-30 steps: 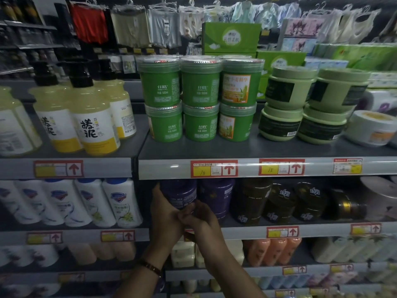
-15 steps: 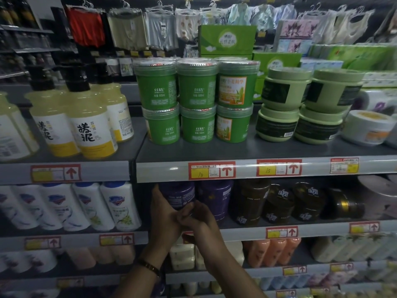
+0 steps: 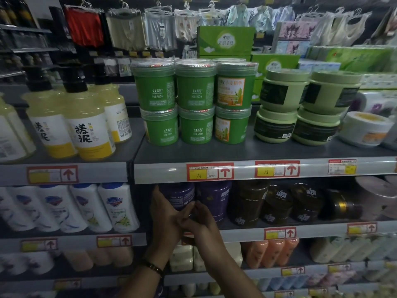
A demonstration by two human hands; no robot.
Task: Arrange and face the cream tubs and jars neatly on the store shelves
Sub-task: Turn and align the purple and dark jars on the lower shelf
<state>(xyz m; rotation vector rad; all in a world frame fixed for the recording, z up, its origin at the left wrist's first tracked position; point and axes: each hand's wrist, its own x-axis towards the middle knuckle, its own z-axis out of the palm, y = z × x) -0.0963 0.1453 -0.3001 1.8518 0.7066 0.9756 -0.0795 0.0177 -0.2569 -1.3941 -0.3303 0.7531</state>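
Tub (image 3: 178, 195) in purple stands clasped between left hand (image 3: 165, 217) and right hand (image 3: 202, 223).

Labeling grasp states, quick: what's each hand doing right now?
Left hand: holding the leftmost purple tub, wrapped round its left side.
Right hand: fingers curled at the tub's front; grip cannot be told.

green tubs (image 3: 194, 102), purple jar (image 3: 178, 195), yellow bottles (image 3: 86, 123)

- Six green tubs (image 3: 195, 102) are stacked upright, two high in three columns, on the upper shelf (image 3: 236, 153).
- Four pale green jars (image 3: 279, 108) are stacked in pairs just beside them.
- A purple tub (image 3: 178, 195) is stood one level lower, gripped by the left hand (image 3: 165, 214) and right hand (image 3: 200, 222).
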